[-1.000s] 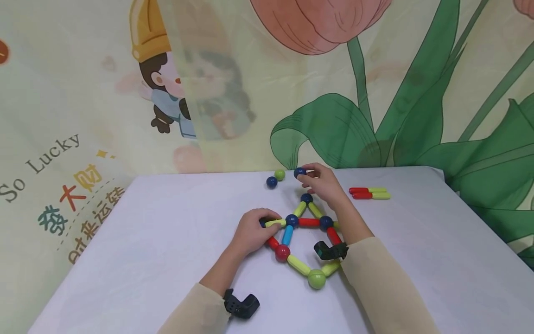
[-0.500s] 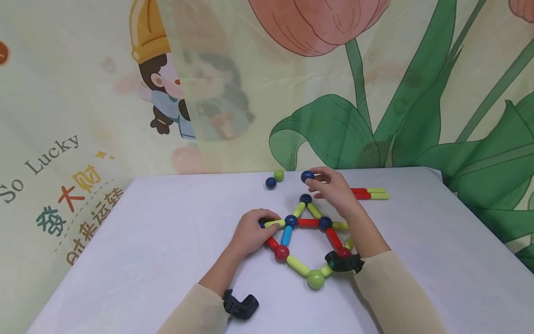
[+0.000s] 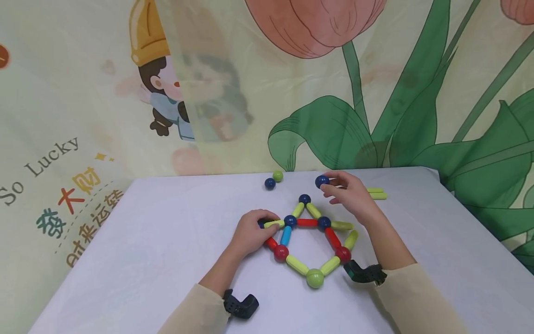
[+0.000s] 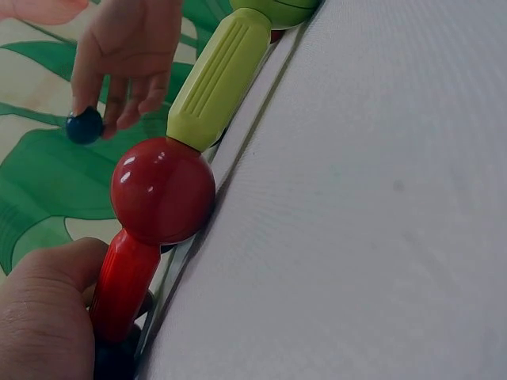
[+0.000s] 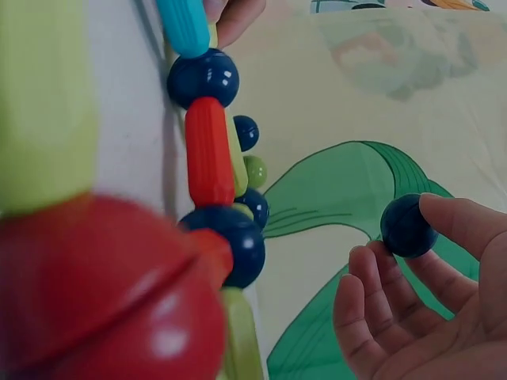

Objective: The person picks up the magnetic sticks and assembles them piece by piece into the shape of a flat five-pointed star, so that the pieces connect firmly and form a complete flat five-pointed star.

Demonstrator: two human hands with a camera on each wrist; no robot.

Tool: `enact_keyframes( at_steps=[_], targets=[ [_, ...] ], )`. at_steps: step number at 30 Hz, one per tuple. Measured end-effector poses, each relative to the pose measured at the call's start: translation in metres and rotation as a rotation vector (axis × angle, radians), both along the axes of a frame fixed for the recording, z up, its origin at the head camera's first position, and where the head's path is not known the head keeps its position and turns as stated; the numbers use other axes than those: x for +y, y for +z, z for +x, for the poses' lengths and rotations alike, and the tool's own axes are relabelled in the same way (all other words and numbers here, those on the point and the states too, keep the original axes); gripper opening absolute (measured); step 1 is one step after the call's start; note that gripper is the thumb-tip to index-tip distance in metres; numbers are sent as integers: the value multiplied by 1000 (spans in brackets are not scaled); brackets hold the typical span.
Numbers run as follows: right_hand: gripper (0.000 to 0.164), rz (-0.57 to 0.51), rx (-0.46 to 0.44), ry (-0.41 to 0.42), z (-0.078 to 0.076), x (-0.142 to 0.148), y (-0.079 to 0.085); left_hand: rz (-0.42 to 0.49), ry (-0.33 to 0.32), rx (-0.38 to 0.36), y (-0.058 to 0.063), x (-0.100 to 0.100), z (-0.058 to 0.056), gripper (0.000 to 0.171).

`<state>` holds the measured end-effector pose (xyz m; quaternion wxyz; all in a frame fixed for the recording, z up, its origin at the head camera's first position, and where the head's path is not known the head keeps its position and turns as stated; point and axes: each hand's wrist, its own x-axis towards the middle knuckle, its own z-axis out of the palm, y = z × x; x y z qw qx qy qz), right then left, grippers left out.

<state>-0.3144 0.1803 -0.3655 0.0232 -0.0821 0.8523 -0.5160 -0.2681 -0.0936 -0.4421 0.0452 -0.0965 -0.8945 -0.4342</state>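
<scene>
My right hand [image 3: 350, 194] pinches a dark blue ball [image 3: 322, 181] between thumb and fingertips, raised over the far side of the table; the right wrist view shows the same blue ball [image 5: 409, 226] against the backdrop. At the left corner of a flat frame of rods and balls, my left hand [image 3: 255, 231] grips a yellow-green rod [image 3: 274, 224] and partly hides a blue ball there. The frame joins blue balls, red balls [image 3: 281, 253] and a green ball [image 3: 314, 278]. On its right, two yellow-green rods [image 3: 342, 226] have free ends pointing outward, close together.
A loose blue ball [image 3: 270, 183] and a green ball [image 3: 277, 176] lie near the table's back edge. Behind my right hand, yellow-green rod ends [image 3: 377, 194] show. The white table [image 3: 167, 260] meets a printed cloth backdrop [image 3: 233, 93] at the back.
My right hand has carried the blue ball rightward and slightly nearer, now covering the red parts of the loose rods and uncovering the frame's right side. My left hand stays in place.
</scene>
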Motion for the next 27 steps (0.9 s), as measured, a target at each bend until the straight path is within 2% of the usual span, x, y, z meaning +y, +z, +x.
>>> enact_keyframes(
  at_steps=[10,17,27],
  targets=[
    [56,82,-29,-6,18,29,-12,-6,-4,1,0,0,0,21],
    [60,125,-41,-17,23,48,-22,-18,9,-1,0,-2,-2,21],
    [64,195,-146,15,28,77,-31,-17,1,-5,-1,-1,0,21]
  ],
)
